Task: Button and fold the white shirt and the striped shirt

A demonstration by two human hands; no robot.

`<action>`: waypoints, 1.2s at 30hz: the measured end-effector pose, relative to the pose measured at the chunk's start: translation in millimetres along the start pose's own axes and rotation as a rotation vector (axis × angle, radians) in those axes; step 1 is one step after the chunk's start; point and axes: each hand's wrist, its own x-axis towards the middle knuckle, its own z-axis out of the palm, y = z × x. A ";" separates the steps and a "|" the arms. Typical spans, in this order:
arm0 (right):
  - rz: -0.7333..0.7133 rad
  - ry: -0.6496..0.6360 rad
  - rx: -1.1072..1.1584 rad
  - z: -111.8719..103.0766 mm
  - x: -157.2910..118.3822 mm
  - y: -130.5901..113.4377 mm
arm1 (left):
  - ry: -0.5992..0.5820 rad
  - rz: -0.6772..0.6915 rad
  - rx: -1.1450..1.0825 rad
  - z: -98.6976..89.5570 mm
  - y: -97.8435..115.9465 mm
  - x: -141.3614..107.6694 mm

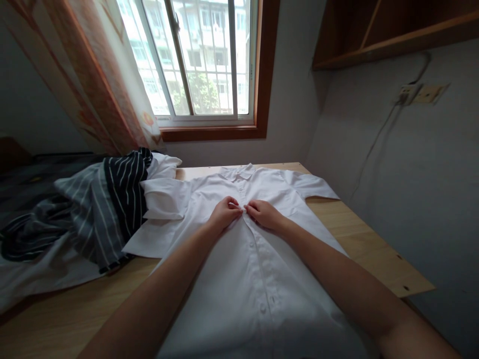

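A white short-sleeved shirt (232, 279) lies front side up, its collar toward the window and its button strip running down the middle. My left hand (226, 212) pinches the strip's edge at chest height. Close beside it, my right hand (261, 213) pinches the other side of the strip, with the fingertips of both hands nearly touching. The small spot between the fingertips is too tiny to make out. Below the hands, several buttons show along the strip, and a buttonhole is visible near the lower one.
Striped dark and grey clothing (119, 194) is heaped with white cloth at the left. The wooden table (374, 249) ends at the right near a wall with a socket (407, 93) and hanging cable. A shelf (392, 45) juts out above.
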 end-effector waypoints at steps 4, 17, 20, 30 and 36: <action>0.014 0.021 -0.146 4.7 1.3 -4.2 | -0.001 0.038 0.030 -0.9 -4.8 2.4; 0.069 0.014 -0.111 6.9 6.0 2.3 | 0.014 0.130 0.344 -0.4 4.6 -0.8; 0.072 0.011 -0.109 6.7 5.0 1.1 | 0.027 0.164 0.406 0.2 8.2 -4.4; 0.093 0.038 -0.061 4.5 3.5 -1.2 | -0.008 0.232 0.429 -4.1 5.4 -2.3; 0.144 0.063 0.040 -1.3 0.6 3.5 | 0.052 0.506 0.744 -9.4 1.3 -1.2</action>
